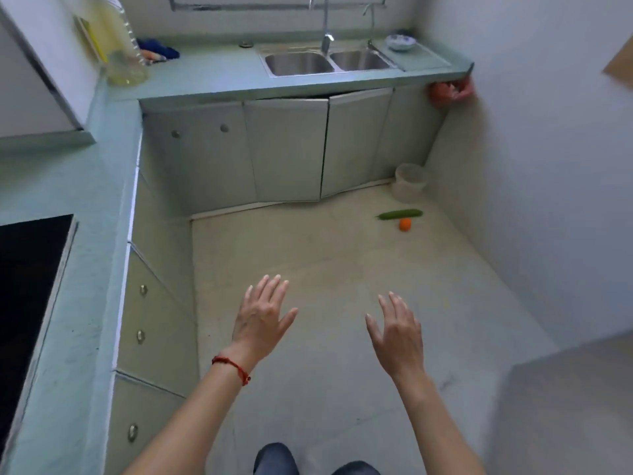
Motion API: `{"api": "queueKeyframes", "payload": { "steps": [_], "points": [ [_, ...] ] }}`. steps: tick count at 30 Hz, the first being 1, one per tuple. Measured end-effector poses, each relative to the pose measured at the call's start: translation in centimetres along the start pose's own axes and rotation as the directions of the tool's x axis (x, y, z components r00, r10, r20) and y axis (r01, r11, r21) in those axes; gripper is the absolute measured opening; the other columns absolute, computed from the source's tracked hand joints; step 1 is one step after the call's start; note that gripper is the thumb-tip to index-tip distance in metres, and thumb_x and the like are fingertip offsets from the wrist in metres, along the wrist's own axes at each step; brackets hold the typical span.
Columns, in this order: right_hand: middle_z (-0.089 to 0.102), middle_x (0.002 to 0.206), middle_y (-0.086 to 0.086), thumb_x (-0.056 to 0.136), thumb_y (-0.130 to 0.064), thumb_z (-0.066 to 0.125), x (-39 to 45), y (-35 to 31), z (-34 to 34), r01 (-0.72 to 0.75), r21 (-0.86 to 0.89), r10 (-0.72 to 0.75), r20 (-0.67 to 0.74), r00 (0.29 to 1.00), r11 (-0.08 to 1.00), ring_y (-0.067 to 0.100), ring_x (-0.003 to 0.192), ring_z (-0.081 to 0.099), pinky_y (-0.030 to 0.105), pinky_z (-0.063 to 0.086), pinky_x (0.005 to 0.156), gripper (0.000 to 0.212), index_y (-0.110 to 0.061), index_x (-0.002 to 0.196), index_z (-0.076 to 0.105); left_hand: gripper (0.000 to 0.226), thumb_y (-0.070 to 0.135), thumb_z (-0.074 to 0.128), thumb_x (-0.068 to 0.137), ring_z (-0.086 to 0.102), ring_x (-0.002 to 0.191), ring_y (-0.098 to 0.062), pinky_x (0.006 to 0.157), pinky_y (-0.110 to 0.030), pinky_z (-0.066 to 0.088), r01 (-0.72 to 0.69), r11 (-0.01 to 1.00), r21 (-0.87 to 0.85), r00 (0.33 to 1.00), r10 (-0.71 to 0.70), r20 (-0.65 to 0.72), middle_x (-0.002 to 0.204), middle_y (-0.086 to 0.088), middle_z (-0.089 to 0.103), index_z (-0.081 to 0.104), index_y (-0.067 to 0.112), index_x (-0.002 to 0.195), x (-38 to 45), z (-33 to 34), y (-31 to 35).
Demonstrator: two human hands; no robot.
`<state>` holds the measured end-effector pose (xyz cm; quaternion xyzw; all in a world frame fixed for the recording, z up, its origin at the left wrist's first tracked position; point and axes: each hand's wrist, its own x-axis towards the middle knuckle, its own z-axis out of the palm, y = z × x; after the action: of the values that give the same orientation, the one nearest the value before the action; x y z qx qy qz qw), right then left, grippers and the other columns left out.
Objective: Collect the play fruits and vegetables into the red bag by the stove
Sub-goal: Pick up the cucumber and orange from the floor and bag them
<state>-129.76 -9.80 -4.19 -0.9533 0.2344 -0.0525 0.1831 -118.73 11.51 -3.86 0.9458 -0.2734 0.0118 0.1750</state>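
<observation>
From the head view I look down into a narrow kitchen corner with a pale, smooth floor [342,269] that shows faint scuffs. An L-shaped table [205,73] with a dull green top runs along my left and across the far wall, over flat grey cabinet doors [284,149] with small round metal knobs. A glossy black stove [27,286] is set into the table at my left. In the far stretch sits a steel double sink [325,61] with a slim tap [327,39] over it, and a small patterned bowl [400,41] stands on the drainboard to its right. A large clear bottle [118,53] of yellowish liquid stands at the table's corner, with a blue cloth [161,51] just beside it.

A red bag [450,89] of thin crinkled plastic hangs at the table's right end against the wall. A pale round tub [409,181] stands on the floor in the far right corner. Near it lie a long, smooth green cucumber [400,214] and, just beside it, a small round orange [405,224], both well apart from my hands.

My left hand [260,320] is held out over the floor, fingers straight and spread, holding nothing; a red cord [231,366] circles its wrist. My right hand [397,334] is out beside it, fingers loosely extended, also holding nothing. My knees, in dark cloth, show at the bottom edge.
</observation>
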Motion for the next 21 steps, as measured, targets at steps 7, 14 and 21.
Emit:
{"api": "queueKeyframes", "payload": {
  "steps": [7,14,21],
  "points": [
    [0.035,0.148,0.011,0.092,-0.035,0.045,-0.7,1.8,-0.4,-0.16,-0.005,0.16,-0.043,0.986,0.987,0.023,0.138,0.028,0.037,0.021,0.111,0.05,-0.012,0.137,0.039,0.053,0.032,0.056,0.087,0.033,0.135,-0.034,0.11,-0.049,0.025,-0.13,0.989,-0.071,0.989,0.134,0.057,0.14,-0.016,0.045,0.045,0.005,0.132,3.2,1.6,1.4],
    [0.035,0.147,0.012,0.092,-0.034,0.047,0.5,2.7,-0.1,-0.236,0.029,0.237,-0.076,0.968,0.971,0.024,0.138,0.028,0.034,0.02,0.111,0.05,-0.011,0.136,0.04,0.055,0.037,0.05,0.09,0.026,0.139,-0.029,0.114,-0.044,0.019,-0.192,0.977,-0.091,0.973,0.201,0.113,0.146,-0.012,0.038,0.039,0.009,0.136,6.0,3.1,2.0],
    [0.034,0.148,0.011,0.092,-0.033,0.047,6.0,5.6,-0.3,-0.285,0.09,0.293,-0.093,0.952,0.954,0.023,0.138,0.026,0.032,0.018,0.111,0.05,-0.012,0.136,0.04,0.056,0.038,0.048,0.09,0.025,0.14,-0.028,0.114,-0.042,0.017,-0.231,0.967,-0.106,0.957,0.245,0.153,0.148,-0.011,0.036,0.037,0.01,0.137,12.5,5.6,4.6]
  ]
}}
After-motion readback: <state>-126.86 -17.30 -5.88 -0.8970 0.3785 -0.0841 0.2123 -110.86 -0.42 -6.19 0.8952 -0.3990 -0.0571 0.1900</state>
